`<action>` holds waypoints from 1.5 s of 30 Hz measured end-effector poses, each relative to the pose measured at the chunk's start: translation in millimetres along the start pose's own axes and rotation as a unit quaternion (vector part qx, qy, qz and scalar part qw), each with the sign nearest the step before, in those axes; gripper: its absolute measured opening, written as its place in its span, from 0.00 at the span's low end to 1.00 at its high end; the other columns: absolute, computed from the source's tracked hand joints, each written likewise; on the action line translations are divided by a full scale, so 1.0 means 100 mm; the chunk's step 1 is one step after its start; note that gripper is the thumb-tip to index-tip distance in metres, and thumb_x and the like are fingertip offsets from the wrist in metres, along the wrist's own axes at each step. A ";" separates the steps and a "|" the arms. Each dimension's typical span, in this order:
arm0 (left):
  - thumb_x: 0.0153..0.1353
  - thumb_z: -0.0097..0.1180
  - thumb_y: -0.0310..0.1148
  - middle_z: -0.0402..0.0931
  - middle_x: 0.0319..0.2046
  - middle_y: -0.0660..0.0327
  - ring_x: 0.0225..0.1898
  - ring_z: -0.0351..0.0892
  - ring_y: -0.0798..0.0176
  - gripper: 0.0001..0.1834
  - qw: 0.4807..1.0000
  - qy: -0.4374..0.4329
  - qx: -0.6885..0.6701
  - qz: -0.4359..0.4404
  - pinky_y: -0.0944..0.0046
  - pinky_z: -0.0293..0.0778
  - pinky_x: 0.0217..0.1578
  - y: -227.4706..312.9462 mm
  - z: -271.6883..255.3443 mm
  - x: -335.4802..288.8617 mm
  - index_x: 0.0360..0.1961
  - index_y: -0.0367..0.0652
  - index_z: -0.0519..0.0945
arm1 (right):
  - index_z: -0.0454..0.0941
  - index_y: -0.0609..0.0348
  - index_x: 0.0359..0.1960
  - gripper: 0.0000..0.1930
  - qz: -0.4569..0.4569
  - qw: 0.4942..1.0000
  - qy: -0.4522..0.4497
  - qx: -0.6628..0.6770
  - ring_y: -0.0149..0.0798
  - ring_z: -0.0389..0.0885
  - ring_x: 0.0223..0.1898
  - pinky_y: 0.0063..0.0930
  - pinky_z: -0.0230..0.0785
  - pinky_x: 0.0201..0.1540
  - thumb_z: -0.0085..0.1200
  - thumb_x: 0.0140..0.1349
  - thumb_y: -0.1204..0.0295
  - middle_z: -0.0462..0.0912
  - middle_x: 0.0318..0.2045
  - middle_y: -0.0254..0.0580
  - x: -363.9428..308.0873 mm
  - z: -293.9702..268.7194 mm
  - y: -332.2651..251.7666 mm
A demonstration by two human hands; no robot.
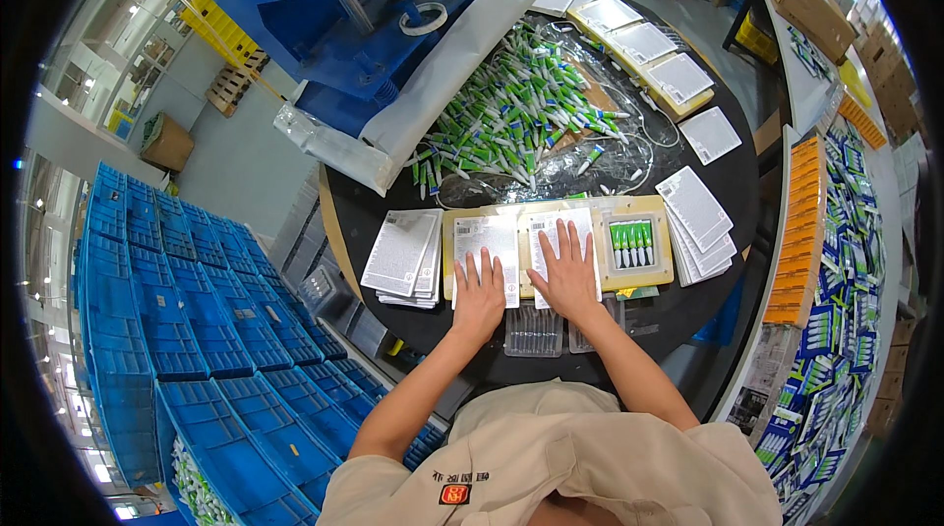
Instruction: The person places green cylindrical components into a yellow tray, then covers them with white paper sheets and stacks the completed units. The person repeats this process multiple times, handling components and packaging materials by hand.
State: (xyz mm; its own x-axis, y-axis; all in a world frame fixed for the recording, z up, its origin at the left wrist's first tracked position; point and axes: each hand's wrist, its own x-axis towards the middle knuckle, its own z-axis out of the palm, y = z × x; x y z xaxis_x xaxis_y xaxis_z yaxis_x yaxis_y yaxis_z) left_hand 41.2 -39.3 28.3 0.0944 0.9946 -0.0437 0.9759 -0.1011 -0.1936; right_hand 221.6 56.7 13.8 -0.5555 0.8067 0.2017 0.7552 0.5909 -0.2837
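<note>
My left hand point(479, 300) lies flat, fingers spread, on a white printed card point(486, 233) at the left end of a yellow tray-like fixture point(452, 219). Beside it my right hand point(567, 278) rests open on a second white printed card point(589, 275) in the fixture's middle. To the right of that hand, an uncovered compartment shows a row of several small green-and-white tubes point(631, 244). Clear plastic blister shells point(534, 331) lie at the table edge below my hands, partly covered by my right forearm.
Card stacks flank the fixture, one left point(401, 249), one right point(696, 221). Beyond lies a heap of loose tubes point(521, 103). Another yellow fixture point(678, 111) with cards stands far right. A blue press point(364, 64) looms far left; blue crates point(177, 310) stand left, packed cards point(831, 329) right.
</note>
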 end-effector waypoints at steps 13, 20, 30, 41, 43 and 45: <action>0.60 0.55 0.69 0.40 0.77 0.36 0.78 0.34 0.31 0.60 0.986 -0.039 -0.159 -0.038 0.28 0.33 0.73 0.01 0.01 -0.05 0.75 0.27 0.53 | 0.69 0.60 0.68 0.33 0.096 0.993 0.036 0.050 0.58 0.50 0.77 0.63 0.37 0.76 0.52 0.69 0.51 0.59 0.73 0.59 0.10 0.17 -0.18; 0.64 0.56 0.61 0.48 0.77 0.41 0.78 0.43 0.37 0.49 0.982 0.004 -0.184 -0.041 0.29 0.38 0.73 0.14 -0.36 0.11 0.73 0.34 0.61 | 0.77 0.59 0.57 0.23 0.174 0.967 0.183 -0.022 0.56 0.69 0.66 0.53 0.59 0.70 0.54 0.57 0.79 0.72 0.65 0.54 0.11 -0.88 1.60; 0.69 0.50 0.59 0.48 0.77 0.43 0.79 0.44 0.44 0.42 0.979 0.018 -0.200 0.019 0.29 0.40 0.73 0.63 -0.15 0.63 0.75 0.43 0.60 | 0.68 0.54 0.67 0.25 -0.051 0.949 -0.145 -0.275 0.42 0.69 0.69 0.51 0.56 0.73 0.49 0.67 0.73 0.73 0.65 0.42 -0.47 -1.08 3.10; 0.68 0.55 0.49 0.47 0.78 0.46 0.78 0.46 0.43 0.40 0.970 0.078 -0.204 -0.110 0.34 0.41 0.74 0.08 -0.18 0.36 0.75 0.43 0.59 | 0.71 0.55 0.67 0.24 -0.159 0.922 -0.209 -0.283 0.45 0.72 0.66 0.48 0.57 0.73 0.46 0.69 0.73 0.77 0.58 0.48 -0.30 -1.22 3.10; 0.68 0.56 0.51 0.47 0.78 0.44 0.78 0.45 0.41 0.41 0.972 0.061 -0.195 -0.116 0.34 0.41 0.74 -0.09 -0.10 0.25 0.76 0.43 0.58 | 0.70 0.56 0.67 0.24 -0.160 0.923 -0.210 -0.279 0.45 0.72 0.66 0.46 0.59 0.73 0.46 0.69 0.73 0.76 0.60 0.49 -0.27 -1.30 3.05; 0.68 0.55 0.52 0.46 0.78 0.44 0.78 0.44 0.41 0.42 0.967 0.030 -0.216 -0.127 0.34 0.41 0.74 -0.14 0.00 0.22 0.76 0.44 0.58 | 0.73 0.59 0.63 0.23 -0.133 0.963 -0.107 -0.207 0.48 0.74 0.64 0.45 0.64 0.69 0.52 0.65 0.74 0.77 0.60 0.50 -0.28 -1.44 2.93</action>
State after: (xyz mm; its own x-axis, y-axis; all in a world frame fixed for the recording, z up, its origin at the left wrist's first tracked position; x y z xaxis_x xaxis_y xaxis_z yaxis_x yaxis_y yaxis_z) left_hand 29.8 -15.9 29.9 -0.1613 0.9868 0.0118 0.9588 0.1539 0.2387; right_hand 509.1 207.8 60.0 -0.7736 0.6336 0.0046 0.6261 0.7633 0.1590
